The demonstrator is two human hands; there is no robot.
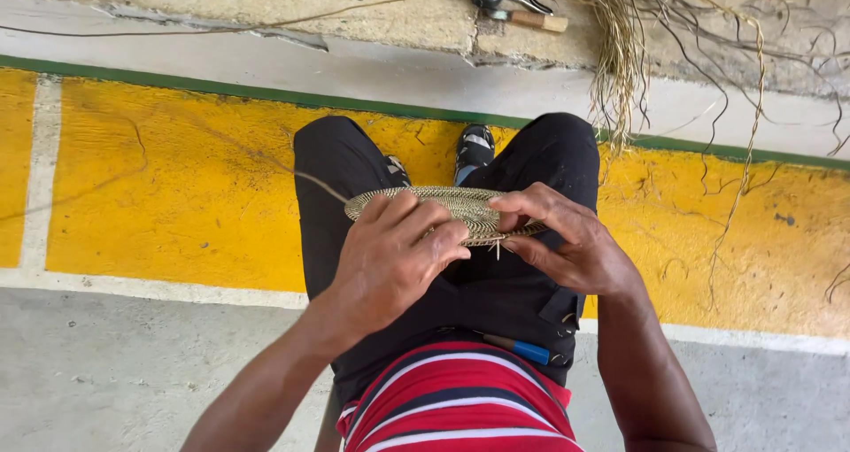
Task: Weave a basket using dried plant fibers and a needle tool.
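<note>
At mid-frame the left hand (390,257) curls over the near edge of a flat woven disc (456,206), fingers bent and closed on it. The right hand (567,244) pinches the disc's right rim between thumb and fingers. The disc sits above the person's lap, its near part hidden by both hands. A thin fibre strand (320,186) trails left. Loose dry fibres (620,54) hang at upper right, beside small tools (518,5) hard to make out.

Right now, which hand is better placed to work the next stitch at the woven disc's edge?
Probably the right hand: its fingertips pinch the rim of the woven disc right by the loose fibre ends. The left hand lies over the disc's near side, steadying it.
</note>
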